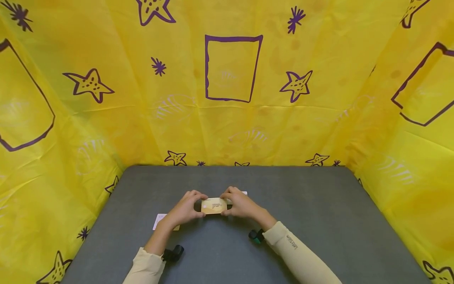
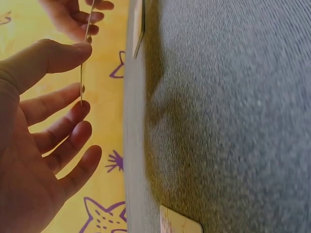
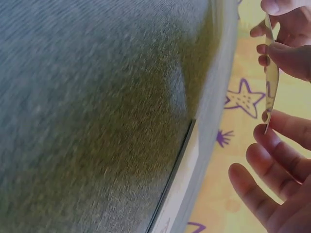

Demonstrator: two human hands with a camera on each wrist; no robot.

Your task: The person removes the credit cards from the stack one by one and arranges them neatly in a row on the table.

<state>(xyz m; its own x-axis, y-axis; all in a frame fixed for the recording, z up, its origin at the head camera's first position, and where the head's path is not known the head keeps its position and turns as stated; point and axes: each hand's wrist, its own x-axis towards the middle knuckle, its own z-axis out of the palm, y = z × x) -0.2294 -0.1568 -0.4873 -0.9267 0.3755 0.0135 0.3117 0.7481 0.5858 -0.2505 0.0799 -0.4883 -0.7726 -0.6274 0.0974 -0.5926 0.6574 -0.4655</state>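
A thin gold card with dark script on its face is held up above the grey table. My left hand pinches its left end between thumb and fingers. At the other end, my right hand pinches it the same way. Both wrist views show the card edge-on: in the right one the card looks slightly bowed. A pale card lies on the table, partly hidden by my left wrist. Behind my right hand, a white edge of another flat item shows; most of it is hidden.
The grey table has yellow patterned cloth hanging behind it and at both sides. Black wrist cameras, the left one and the right one, sit below my wrists, close to the tabletop.
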